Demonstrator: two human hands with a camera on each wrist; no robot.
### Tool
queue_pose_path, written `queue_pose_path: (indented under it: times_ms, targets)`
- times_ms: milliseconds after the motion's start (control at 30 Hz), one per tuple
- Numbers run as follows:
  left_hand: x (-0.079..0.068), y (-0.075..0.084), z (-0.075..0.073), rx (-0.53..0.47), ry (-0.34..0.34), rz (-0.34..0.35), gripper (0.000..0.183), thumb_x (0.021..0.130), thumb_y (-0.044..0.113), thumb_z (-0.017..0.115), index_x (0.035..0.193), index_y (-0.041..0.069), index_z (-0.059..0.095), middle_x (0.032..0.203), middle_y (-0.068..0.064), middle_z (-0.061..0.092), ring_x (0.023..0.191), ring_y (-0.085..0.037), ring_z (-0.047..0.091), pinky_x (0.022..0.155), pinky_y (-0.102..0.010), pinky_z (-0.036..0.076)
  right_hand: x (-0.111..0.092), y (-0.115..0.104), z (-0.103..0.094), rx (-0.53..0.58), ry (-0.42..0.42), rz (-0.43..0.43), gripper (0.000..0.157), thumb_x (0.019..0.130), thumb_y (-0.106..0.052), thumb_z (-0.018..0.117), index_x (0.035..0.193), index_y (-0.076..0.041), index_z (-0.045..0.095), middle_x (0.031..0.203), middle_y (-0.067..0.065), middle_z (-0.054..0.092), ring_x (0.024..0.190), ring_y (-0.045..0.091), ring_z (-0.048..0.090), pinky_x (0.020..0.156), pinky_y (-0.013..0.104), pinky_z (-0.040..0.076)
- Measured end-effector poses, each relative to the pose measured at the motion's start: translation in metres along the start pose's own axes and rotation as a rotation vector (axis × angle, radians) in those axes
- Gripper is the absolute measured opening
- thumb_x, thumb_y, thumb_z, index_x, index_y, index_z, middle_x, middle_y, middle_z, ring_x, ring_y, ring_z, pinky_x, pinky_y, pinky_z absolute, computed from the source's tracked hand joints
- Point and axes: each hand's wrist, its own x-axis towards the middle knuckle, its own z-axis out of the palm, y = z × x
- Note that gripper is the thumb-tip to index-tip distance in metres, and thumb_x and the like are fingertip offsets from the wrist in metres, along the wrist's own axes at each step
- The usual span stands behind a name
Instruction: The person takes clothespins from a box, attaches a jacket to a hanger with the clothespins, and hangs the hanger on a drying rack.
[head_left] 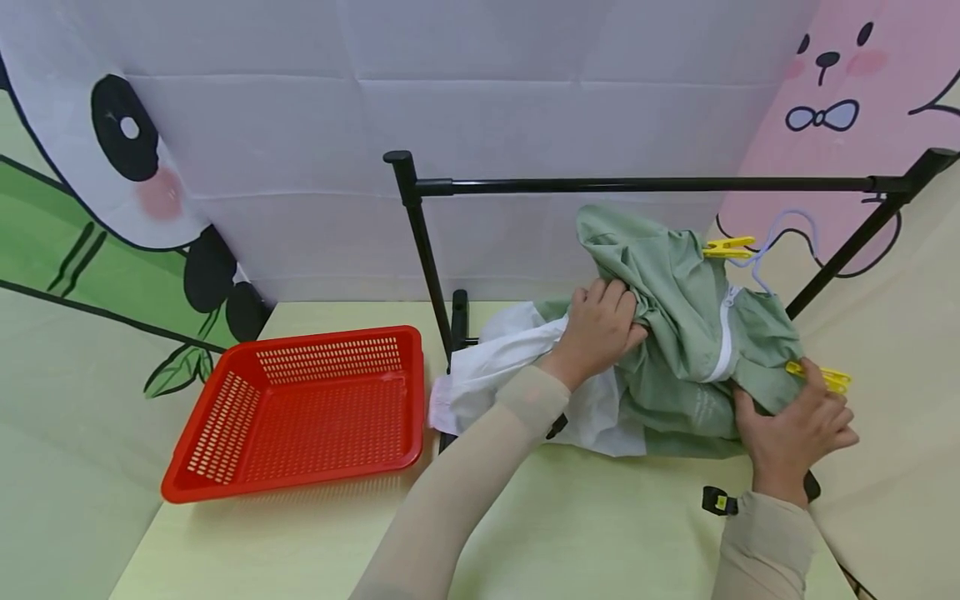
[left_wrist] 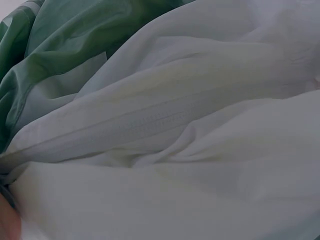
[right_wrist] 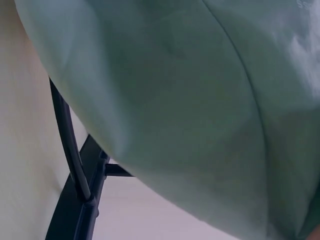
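A green and white jacket [head_left: 675,408] with a white zipper [head_left: 724,333] lies bunched over the right part of the table. My left hand [head_left: 596,329] grips a fold of its green cloth, fingers curled in. At the jacket's right side my right hand [head_left: 798,429] holds the green cloth between thumb and fingers, beside a yellow clip [head_left: 834,381]. Another yellow clip [head_left: 727,247] sits higher up, by a pale blue hanger [head_left: 761,258] partly hidden by the cloth. White fabric [left_wrist: 165,120] fills the left wrist view; green fabric [right_wrist: 175,115] fills much of the right.
A black rack's top bar [head_left: 637,185] spans behind the jacket, its posts [head_left: 429,258] standing on both sides. Left of it, a red plastic basket [head_left: 330,483] stands on the pale yellow table [head_left: 585,533]. A printed cloth [head_left: 465,100] hangs behind.
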Motion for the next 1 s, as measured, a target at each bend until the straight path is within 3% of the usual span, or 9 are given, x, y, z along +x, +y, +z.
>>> queue_pose_path:
  times_ms: [533,1000]
  targets:
    - [-0.026,-0.005,0.004,0.044,-0.044,-0.005,0.027,0.1,0.033,0.05,0.082,0.013,0.052,0.088,-0.004,0.054,0.071,-0.02,0.039,0.064,-0.034,0.031,-0.013,0.002,0.011,-0.004,0.011,-0.027,0.08,0.073,-0.056,0.059,0.14,-0.015,0.043,0.106,0.039,0.048,0.089,0.056,0.036,0.08,0.06,0.017]
    - [-0.047,-0.012,0.017,0.041,-0.024,-0.028,0.026,0.099,0.033,0.052,0.082,0.013,0.051,0.089,-0.005,0.052,0.076,-0.022,0.039,0.067,-0.036,0.032,-0.015,0.001,0.02,0.02,0.043,-0.078,0.082,0.07,-0.059,0.058,0.136,-0.013,0.046,0.105,0.039,0.049,0.083,0.055,0.035,0.077,0.06,0.017]
